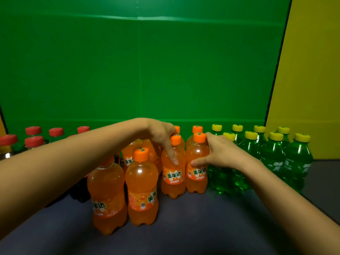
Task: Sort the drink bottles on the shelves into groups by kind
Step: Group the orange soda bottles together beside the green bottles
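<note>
Several orange soda bottles stand in the middle of the dark shelf [211,227]. My left hand [161,135] comes over from the left and grips the upper part of one orange bottle [173,183]. My right hand [219,153] wraps the right side of the neighbouring orange bottle [196,179], thumb across its front. Two more orange bottles [141,190] stand nearer to me, one partly behind my left forearm. Several green bottles with yellow caps [276,159] are grouped at the right. Dark bottles with red caps [34,141] stand at the left, mostly hidden by my left arm.
A green back panel [138,70] closes the shelf behind the bottles. A yellow side panel [309,80] stands at the right. Bare dark shelf surface lies in front of the bottles, toward me.
</note>
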`<state>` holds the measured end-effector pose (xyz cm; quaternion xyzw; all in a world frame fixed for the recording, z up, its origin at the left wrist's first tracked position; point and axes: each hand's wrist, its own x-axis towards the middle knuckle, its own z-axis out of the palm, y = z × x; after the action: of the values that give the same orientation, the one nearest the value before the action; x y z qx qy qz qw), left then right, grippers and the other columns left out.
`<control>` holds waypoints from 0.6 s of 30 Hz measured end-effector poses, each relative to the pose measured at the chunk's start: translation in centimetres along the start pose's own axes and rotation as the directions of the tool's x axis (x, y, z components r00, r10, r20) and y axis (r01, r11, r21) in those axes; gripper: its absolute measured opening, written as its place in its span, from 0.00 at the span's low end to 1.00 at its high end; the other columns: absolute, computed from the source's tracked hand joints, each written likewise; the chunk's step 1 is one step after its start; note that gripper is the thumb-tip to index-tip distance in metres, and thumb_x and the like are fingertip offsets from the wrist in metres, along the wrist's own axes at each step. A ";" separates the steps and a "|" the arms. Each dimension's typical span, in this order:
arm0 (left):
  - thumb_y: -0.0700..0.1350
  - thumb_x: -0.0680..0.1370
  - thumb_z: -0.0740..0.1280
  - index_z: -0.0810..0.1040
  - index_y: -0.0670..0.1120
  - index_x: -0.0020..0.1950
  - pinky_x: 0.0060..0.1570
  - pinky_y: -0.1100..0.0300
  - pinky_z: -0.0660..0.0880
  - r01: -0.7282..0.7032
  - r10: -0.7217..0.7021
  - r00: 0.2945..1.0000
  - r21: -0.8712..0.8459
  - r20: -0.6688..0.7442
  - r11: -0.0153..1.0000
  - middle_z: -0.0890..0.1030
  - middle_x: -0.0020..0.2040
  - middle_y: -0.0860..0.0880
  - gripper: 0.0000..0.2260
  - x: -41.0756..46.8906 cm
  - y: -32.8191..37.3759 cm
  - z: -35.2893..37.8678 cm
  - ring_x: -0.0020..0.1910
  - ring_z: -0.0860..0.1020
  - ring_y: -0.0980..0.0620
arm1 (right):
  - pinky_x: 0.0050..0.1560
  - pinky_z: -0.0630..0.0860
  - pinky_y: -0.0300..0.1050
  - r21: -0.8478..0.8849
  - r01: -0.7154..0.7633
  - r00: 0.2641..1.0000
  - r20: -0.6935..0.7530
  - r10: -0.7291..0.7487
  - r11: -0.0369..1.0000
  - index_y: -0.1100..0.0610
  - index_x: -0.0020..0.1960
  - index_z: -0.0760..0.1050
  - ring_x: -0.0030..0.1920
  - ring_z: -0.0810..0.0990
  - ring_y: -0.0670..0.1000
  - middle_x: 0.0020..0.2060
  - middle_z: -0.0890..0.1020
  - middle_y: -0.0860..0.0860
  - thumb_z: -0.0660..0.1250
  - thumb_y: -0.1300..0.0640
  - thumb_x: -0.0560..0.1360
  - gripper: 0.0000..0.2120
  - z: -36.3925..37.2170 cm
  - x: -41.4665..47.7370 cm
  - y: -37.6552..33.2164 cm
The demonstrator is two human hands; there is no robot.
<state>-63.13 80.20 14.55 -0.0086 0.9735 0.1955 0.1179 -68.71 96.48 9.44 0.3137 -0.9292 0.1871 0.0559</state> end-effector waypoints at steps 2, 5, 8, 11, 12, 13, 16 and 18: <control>0.42 0.67 0.75 0.71 0.48 0.46 0.41 0.60 0.78 -0.004 0.004 1.000 0.018 -0.015 1.000 0.77 0.44 0.51 0.14 0.3 0.2 0.0 0.44 0.77 0.50 | 0.58 0.69 0.47 -0.028 -0.031 0.999 -0.016 0.030 0.999 0.58 0.61 0.66 0.61 0.72 0.55 0.61 0.74 0.55 0.75 0.44 0.63 0.34 0.2 -0.2 -0.1; 0.43 0.68 0.75 0.70 0.48 0.47 0.40 0.61 0.76 0.002 -0.001 0.999 0.039 -0.032 0.999 0.75 0.43 0.52 0.15 0.4 0.2 0.1 0.44 0.75 0.51 | 0.57 0.70 0.50 -0.020 -0.055 0.994 -0.098 0.053 0.998 0.58 0.64 0.61 0.61 0.73 0.59 0.61 0.75 0.57 0.76 0.46 0.63 0.38 0.7 -0.8 -0.5; 0.45 0.67 0.76 0.70 0.47 0.48 0.41 0.61 0.74 -0.011 0.018 0.997 0.095 -0.073 0.995 0.75 0.44 0.52 0.17 0.5 0.2 0.2 0.44 0.75 0.51 | 0.59 0.71 0.51 -0.029 -0.064 0.986 -0.153 0.059 0.998 0.57 0.72 0.52 0.63 0.73 0.61 0.62 0.75 0.58 0.76 0.47 0.65 0.46 1.1 -1.4 -0.7; 0.48 0.66 0.76 0.70 0.45 0.58 0.47 0.59 0.74 -0.011 0.038 0.990 0.198 -0.134 0.980 0.76 0.54 0.47 0.25 0.2 0.2 0.2 0.49 0.75 0.50 | 0.61 0.69 0.52 -0.045 -0.046 0.985 -0.168 0.038 0.998 0.56 0.75 0.44 0.65 0.71 0.60 0.65 0.73 0.57 0.73 0.45 0.67 0.49 1.3 -2.1 -0.8; 0.50 0.67 0.75 0.69 0.44 0.61 0.48 0.58 0.74 -0.001 0.036 0.987 0.224 -0.155 0.975 0.76 0.57 0.47 0.28 -0.1 0.2 0.1 0.50 0.75 0.50 | 0.62 0.68 0.52 -0.060 -0.028 0.982 -0.191 0.016 0.998 0.56 0.75 0.44 0.66 0.70 0.59 0.66 0.72 0.56 0.72 0.45 0.68 0.48 1.3 -2.4 -0.8; 0.52 0.67 0.74 0.67 0.43 0.64 0.50 0.58 0.75 0.013 0.033 0.982 0.246 -0.185 0.969 0.75 0.59 0.47 0.30 -0.7 0.1 0.0 0.51 0.75 0.49 | 0.63 0.67 0.51 -0.078 0.001 0.973 -0.232 -0.019 0.997 0.56 0.75 0.45 0.67 0.69 0.58 0.68 0.69 0.55 0.70 0.44 0.70 0.46 1.3 -2.8 -0.7; 0.60 0.69 0.69 0.69 0.44 0.64 0.52 0.59 0.73 0.027 0.082 0.932 0.294 -0.354 0.955 0.78 0.59 0.48 0.30 -3.8 -0.7 -0.2 0.54 0.77 0.49 | 0.62 0.67 0.46 -0.082 0.238 0.869 -0.428 -0.250 0.968 0.54 0.72 0.57 0.65 0.70 0.51 0.66 0.69 0.50 0.64 0.48 0.75 0.30 1.6 -4.5 -1.1; 0.65 0.69 0.65 0.74 0.47 0.58 0.52 0.56 0.75 -0.005 0.158 0.825 0.272 -0.542 0.962 0.81 0.53 0.50 0.27 -6.7 -2.0 0.4 0.50 0.79 0.50 | 0.58 0.71 0.43 -0.017 0.416 0.824 -0.416 -0.385 0.909 0.51 0.68 0.63 0.56 0.73 0.43 0.57 0.71 0.44 0.61 0.48 0.75 0.23 2.1 -5.5 -2.1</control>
<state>-56.43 78.30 14.96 -0.0081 0.9817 0.0604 -0.1802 -63.03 97.21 6.93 0.4571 -0.8023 0.2671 0.2758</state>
